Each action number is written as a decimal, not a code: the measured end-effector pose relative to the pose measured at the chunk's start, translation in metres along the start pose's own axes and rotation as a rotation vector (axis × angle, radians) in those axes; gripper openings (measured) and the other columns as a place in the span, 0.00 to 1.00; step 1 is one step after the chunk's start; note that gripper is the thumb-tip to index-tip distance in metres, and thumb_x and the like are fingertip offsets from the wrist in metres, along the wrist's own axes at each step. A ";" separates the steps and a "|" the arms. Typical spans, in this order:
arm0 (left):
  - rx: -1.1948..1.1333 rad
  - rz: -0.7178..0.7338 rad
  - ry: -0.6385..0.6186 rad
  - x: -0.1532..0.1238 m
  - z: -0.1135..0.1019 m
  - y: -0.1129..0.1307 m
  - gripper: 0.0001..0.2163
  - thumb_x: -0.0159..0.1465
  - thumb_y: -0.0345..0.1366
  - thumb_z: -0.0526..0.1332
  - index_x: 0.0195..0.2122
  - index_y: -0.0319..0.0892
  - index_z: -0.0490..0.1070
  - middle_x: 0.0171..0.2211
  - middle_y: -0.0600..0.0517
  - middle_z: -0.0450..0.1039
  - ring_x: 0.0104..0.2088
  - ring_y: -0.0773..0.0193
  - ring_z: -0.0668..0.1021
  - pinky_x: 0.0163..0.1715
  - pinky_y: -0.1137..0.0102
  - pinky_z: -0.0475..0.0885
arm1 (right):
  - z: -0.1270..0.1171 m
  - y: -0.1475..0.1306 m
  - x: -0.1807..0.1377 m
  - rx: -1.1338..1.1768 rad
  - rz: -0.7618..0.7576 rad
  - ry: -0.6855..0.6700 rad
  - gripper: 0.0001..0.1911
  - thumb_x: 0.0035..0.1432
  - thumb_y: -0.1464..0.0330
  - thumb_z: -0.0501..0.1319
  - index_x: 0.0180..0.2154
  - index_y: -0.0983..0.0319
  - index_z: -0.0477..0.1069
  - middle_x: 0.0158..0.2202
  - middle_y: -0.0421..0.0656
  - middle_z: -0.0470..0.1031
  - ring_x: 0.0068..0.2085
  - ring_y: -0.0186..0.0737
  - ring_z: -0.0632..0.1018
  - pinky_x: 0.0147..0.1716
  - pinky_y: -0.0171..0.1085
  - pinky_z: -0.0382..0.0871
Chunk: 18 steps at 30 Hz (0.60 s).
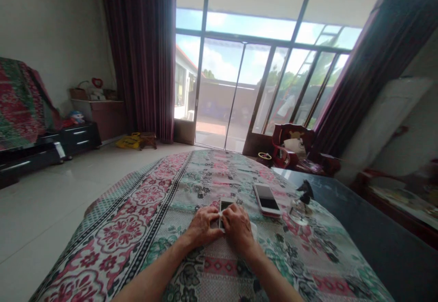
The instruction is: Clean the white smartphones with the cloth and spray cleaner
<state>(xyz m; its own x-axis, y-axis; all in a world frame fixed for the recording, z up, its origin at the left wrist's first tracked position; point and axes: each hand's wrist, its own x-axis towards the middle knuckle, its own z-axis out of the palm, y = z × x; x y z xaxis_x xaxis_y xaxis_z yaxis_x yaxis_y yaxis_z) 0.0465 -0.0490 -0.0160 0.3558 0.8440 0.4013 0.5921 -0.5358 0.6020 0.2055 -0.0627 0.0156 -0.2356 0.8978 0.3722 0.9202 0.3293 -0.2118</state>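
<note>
A small phone (226, 205) with a white frame and dark screen lies on the flowered tablecloth, largely covered by my hands. My left hand (204, 225) is closed at its left side, thumb and fingers against the edge. Bent over the screen from the right, my right hand (238, 225) has its fingertips pressed together near the left thumb. A white tissue-like piece (254, 230) shows beside my right palm, and a bit of white appears between the fingertips; its exact kind is unclear. To the right lies a larger white phone (267, 198), face up on something pinkish.
A clear glass piece (299, 211) with a black horse figure (306, 190) stands right of the larger phone. The patterned tablecloth (137, 197) covers the round table. A dark tabletop (362, 215) adjoins on the right. Beyond are a wooden chair (290, 144) and glass doors (222, 96).
</note>
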 end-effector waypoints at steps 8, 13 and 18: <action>0.040 -0.006 0.011 -0.001 -0.004 0.009 0.13 0.48 0.35 0.69 0.36 0.42 0.76 0.40 0.49 0.76 0.43 0.56 0.76 0.48 0.64 0.69 | -0.010 0.003 -0.021 0.043 -0.077 -0.017 0.09 0.62 0.69 0.55 0.31 0.58 0.72 0.38 0.41 0.72 0.41 0.39 0.71 0.43 0.35 0.58; 0.041 0.032 -0.025 -0.001 -0.006 0.009 0.16 0.50 0.39 0.69 0.41 0.45 0.76 0.46 0.49 0.75 0.48 0.55 0.74 0.52 0.63 0.66 | -0.009 0.015 -0.006 0.040 -0.067 -0.013 0.10 0.63 0.69 0.54 0.32 0.58 0.73 0.39 0.42 0.72 0.42 0.39 0.71 0.44 0.35 0.58; 0.021 0.063 -0.042 0.001 -0.008 0.009 0.16 0.51 0.41 0.69 0.41 0.45 0.77 0.43 0.50 0.76 0.45 0.56 0.76 0.50 0.64 0.67 | -0.007 0.022 0.019 0.000 0.000 -0.031 0.12 0.64 0.67 0.53 0.34 0.58 0.75 0.40 0.43 0.74 0.43 0.40 0.72 0.43 0.36 0.58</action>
<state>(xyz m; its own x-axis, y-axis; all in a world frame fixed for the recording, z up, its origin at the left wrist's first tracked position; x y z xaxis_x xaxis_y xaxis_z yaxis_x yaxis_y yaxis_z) 0.0460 -0.0529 -0.0047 0.4222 0.8094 0.4082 0.5824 -0.5873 0.5621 0.2238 -0.0403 0.0238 -0.2458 0.9063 0.3438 0.9200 0.3298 -0.2118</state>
